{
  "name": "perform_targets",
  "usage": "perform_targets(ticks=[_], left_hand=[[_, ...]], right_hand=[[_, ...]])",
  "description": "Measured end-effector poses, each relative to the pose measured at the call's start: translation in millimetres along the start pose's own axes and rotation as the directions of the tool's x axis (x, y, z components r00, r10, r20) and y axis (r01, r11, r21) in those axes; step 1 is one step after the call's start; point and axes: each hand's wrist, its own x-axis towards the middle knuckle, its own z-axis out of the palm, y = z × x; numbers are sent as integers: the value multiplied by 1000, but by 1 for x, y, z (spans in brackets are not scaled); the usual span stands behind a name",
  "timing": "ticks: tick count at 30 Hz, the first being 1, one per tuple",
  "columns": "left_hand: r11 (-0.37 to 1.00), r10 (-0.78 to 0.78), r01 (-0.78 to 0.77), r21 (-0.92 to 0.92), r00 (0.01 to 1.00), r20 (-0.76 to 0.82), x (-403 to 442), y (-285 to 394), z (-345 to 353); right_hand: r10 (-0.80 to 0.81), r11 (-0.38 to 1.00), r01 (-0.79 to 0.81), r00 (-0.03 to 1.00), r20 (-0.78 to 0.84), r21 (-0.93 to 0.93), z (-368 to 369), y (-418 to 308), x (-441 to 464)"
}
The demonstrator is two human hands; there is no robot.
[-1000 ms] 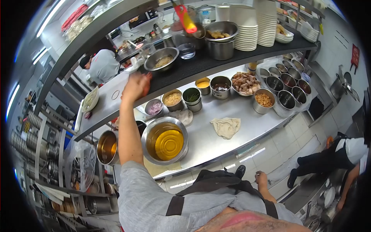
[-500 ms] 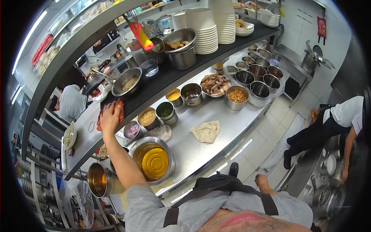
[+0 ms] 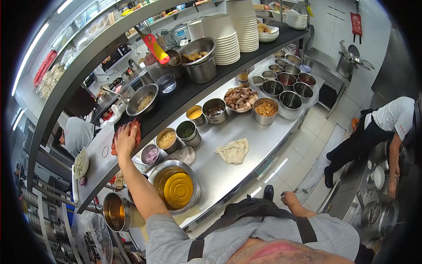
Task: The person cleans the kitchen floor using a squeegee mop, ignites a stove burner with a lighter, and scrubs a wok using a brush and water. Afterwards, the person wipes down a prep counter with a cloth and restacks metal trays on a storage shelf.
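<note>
My left hand (image 3: pixel 126 140) presses on a reddish-orange cloth (image 3: pixel 137 131) on the upper shelf, at the left end of its black mat (image 3: pixel 176 94). A steel bowl of pale food (image 3: pixel 143 100) sits just beyond it. Below the shelf are a pot of chopped purple onion (image 3: pixel 150 155) and a large steel bowl of yellow oil (image 3: pixel 178 189). My right hand (image 3: pixel 289 199) hangs low over the floor beside my body, its fingers curled, with nothing visible in it.
A beige cloth (image 3: pixel 233 151) lies on the steel counter (image 3: pixel 211 176). Several steel pots line the counter's back, with cubed food (image 3: pixel 265 109) in one. White bowls (image 3: pixel 220 42) are stacked on the shelf. A co-worker (image 3: pixel 373 132) bends at the right; another person (image 3: pixel 77 134) is at the left.
My left hand and the reddish cloth have moved left along the shelf, then stayed about there. The view has shifted, and the right co-worker has leaned lower.
</note>
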Motion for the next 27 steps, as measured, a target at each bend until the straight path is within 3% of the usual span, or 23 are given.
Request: perform_targets(ticks=[7, 11, 13, 15, 21, 27], left_hand=[[999, 26, -25, -40, 1000, 5, 7, -13, 9], [998, 31, -32, -47, 999, -16, 4, -8, 6], [998, 32, -34, -45, 999, -33, 1, -4, 3], [992, 88, -96, -82, 991, -103, -1, -1, 1], [957, 136, -162, -240, 983, -121, 6, -13, 8], [936, -16, -44, -350, 986, -166, 0, -5, 6]], right_hand=[[62, 998, -63, 997, -52, -7, -3, 21, -12], [129, 990, -130, 991, -27, -48, 6, 41, -20], [226, 970, -218, 972, 62, -109, 0, 37, -28], [210, 974, -204, 976, 60, -94, 5, 42, -29], [191, 982, -190, 982, 10, -18, 11, 44, -25], [140, 990, -140, 990, -15, 7, 10, 61, -1]])
